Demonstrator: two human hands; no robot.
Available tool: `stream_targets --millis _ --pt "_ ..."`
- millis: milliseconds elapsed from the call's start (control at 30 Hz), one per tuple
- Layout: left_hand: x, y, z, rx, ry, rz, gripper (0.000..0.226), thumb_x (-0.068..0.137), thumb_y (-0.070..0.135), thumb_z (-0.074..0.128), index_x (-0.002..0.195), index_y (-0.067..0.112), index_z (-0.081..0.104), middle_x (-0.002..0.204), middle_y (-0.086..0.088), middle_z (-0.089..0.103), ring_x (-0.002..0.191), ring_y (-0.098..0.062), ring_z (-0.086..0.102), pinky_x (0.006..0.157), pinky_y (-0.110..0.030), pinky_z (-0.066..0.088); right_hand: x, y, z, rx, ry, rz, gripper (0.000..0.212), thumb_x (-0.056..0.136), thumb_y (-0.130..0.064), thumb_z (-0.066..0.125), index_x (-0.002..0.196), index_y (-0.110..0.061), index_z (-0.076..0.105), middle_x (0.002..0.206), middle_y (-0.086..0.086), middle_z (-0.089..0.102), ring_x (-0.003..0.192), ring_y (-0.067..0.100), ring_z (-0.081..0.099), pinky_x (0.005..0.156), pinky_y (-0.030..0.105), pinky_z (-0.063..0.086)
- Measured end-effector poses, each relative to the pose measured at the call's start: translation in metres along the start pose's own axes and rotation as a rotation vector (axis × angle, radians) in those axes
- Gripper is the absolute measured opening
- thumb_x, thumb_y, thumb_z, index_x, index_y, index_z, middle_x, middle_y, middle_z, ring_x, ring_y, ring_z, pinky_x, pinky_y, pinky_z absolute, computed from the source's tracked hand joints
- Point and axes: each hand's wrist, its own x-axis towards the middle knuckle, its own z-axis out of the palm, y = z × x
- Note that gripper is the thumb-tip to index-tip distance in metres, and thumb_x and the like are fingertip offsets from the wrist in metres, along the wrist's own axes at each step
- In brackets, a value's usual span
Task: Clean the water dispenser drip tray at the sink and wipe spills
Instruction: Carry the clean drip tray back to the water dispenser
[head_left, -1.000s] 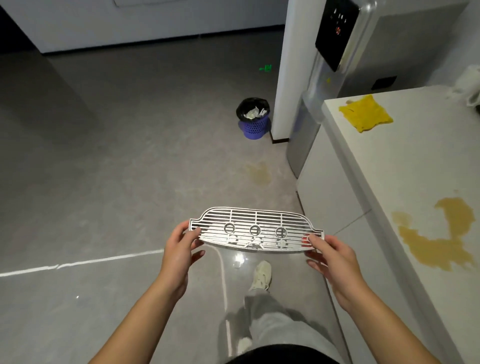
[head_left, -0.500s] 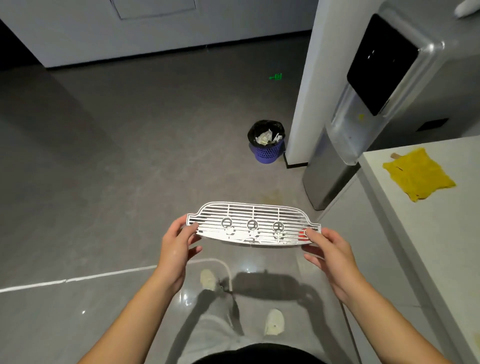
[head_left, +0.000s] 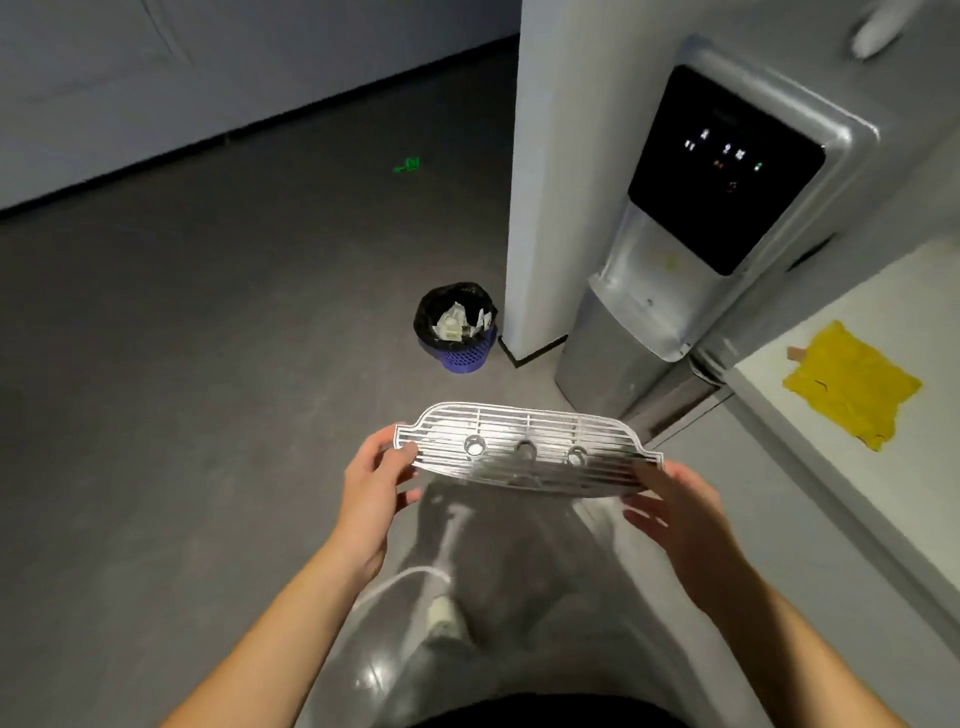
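- Grate first: the drip tray grate (head_left: 524, 452), a slotted silver panel with three round holes, is held in the air at about waist height, nearly level, its far edge towards the water dispenser (head_left: 701, 249).
- Left hand (head_left: 371, 499) pinches the grate's left end, thumb on top and fingers beneath.
- Right hand (head_left: 680, 514) holds the right end the same way, with its lower fingers spread loosely under the edge.
- Dispenser ledge (head_left: 644, 312), below the black control panel, is bare, with no grate on it.
- No sink shows, so whether the washing is done cannot be told. Since the person faces the dispenser with the grate square to it, I judge the step to be carrying the grate to the ledge for refitting.
- Next move, on that reading: close the gap, keep the grate flat, line its curved edge up with the ledge, and lower it in without jamming one end.
- Yellow cloth (head_left: 852, 384) lies on the white counter (head_left: 893, 499) beside the dispenser, ready for wiping spills.
- Blue waste bin (head_left: 457, 332) stands on the floor left of the dispenser, clear of the path.
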Motion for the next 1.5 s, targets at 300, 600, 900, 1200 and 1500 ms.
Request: stream_targets --millis 300,600,900,1200,1500 --pt "0.146 0.071 0.061 0.135 -0.233 0.019 0.018 0.101 0.022 0.063 0.116 0.028 0.071 0.092 0.005 0.072 0.079 -0.007 0.065 0.071 -0.026 0.051 0.089 -0.032 0.036 0.150 0.254 -0.043 0.019 0.098 -0.023 0.068 0.112 -0.011 0.072 0.092 0.010 0.077 0.083 0.025 0.072 0.080 0.042 0.061" --pt "0.271 0.125 0.153 0.261 -0.348 0.000 0.028 0.101 0.021 0.064 0.129 0.021 0.066 0.099 -0.002 0.070 0.086 -0.015 0.064 0.070 -0.028 0.050 0.178 -0.065 0.040 0.300 0.353 -0.019 0.020 0.098 -0.025 0.068 0.114 -0.012 0.072 0.106 0.014 0.079 0.092 0.030 0.071 0.090 0.048 0.059" --pt "0.385 0.143 0.247 0.341 -0.536 -0.137 0.015 0.086 0.030 0.071 0.095 0.027 0.082 0.087 -0.008 0.068 0.075 -0.018 0.063 0.064 -0.030 0.053 0.254 -0.084 0.033 0.418 0.576 0.044 0.019 0.093 -0.020 0.076 0.107 -0.012 0.066 0.100 0.012 0.073 0.089 0.025 0.071 0.079 0.037 0.058" --pt "0.492 0.095 0.334 0.514 -0.661 -0.164 0.020 0.103 0.016 0.056 0.117 0.016 0.070 0.100 0.001 0.077 0.095 -0.014 0.070 0.081 -0.032 0.051 0.344 -0.065 0.021 0.483 0.764 0.080 0.028 0.097 -0.018 0.070 0.122 -0.004 0.068 0.109 0.015 0.079 0.092 0.028 0.067 0.078 0.035 0.058" --pt "0.555 0.025 0.391 0.568 -0.717 -0.177 0.021 0.098 0.024 0.064 0.087 0.030 0.080 0.098 0.001 0.075 0.095 -0.016 0.066 0.085 -0.036 0.051 0.434 -0.020 -0.015 0.500 0.843 0.145 0.011 0.101 -0.020 0.065 0.110 -0.016 0.070 0.108 0.008 0.078 0.097 0.024 0.068 0.094 0.045 0.056"
